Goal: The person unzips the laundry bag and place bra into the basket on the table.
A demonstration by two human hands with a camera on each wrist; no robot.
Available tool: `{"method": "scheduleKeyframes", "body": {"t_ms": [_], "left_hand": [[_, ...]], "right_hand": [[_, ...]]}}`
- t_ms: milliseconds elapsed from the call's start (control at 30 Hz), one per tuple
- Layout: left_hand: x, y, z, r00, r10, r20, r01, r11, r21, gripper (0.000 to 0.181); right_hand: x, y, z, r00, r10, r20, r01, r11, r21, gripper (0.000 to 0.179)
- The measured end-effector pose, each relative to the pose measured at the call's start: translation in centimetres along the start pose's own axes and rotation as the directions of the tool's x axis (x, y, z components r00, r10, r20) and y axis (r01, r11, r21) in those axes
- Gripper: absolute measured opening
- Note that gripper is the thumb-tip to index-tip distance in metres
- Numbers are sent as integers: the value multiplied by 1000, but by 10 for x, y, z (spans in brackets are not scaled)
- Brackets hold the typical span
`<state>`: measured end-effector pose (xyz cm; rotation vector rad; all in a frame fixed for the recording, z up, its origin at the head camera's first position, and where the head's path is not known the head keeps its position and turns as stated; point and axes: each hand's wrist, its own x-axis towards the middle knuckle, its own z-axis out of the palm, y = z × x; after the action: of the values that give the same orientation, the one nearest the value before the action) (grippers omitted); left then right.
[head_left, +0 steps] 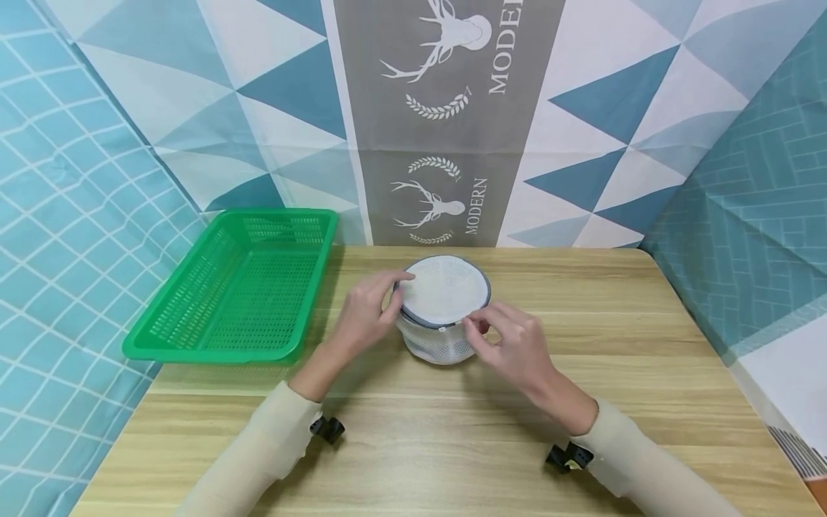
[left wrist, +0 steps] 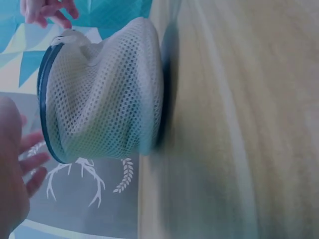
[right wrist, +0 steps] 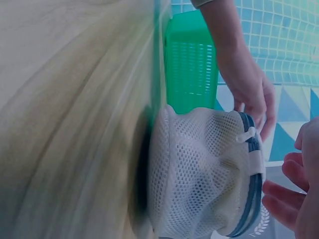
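A round white mesh laundry bag (head_left: 434, 346) with a dark zippered rim stands upright on the table, its flat mesh lid (head_left: 446, 287) facing up. At the lid's left edge, my left hand (head_left: 368, 309) touches the rim with loosely bent fingers. My right hand (head_left: 513, 345) is at the front right of the rim, fingertips at its edge beside the zipper. The white zipper pull (right wrist: 245, 135) and a white tab (right wrist: 256, 162) show on the rim in the right wrist view; I see no finger round them. The mesh side (left wrist: 107, 94) is creased.
A green plastic basket (head_left: 300, 316) with slotted walls stands at the left of the wooden table (head_left: 413, 445). Behind the table hangs a patterned cloth (head_left: 433, 129) with deer prints, and blue tiled cloth (head_left: 71, 237) covers the left side.
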<state>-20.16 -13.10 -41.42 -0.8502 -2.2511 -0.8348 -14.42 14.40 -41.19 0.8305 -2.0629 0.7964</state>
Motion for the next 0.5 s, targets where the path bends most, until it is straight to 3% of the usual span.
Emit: {"method": "scheduleKeyframes", "body": {"t_ms": [100, 200, 333, 500], "left_hand": [[2, -2, -3, 994, -83, 65, 82, 996, 23, 41], [2, -4, -5, 986, -122, 112, 117, 992, 46, 53], [2, -7, -3, 983, -111, 148, 103, 993, 65, 54], [0, -10, 0, 985, -69, 156, 58, 996, 73, 40]], "right_hand": [[3, 0, -2, 1000, -22, -6, 21, 999, -41, 5], [3, -1, -3, 998, -69, 13, 70, 995, -75, 5], [1, -3, -1, 985, -145, 95, 156, 980, -122, 25], [-4, -6, 4, 968, -171, 184, 200, 968, -150, 46]]}}
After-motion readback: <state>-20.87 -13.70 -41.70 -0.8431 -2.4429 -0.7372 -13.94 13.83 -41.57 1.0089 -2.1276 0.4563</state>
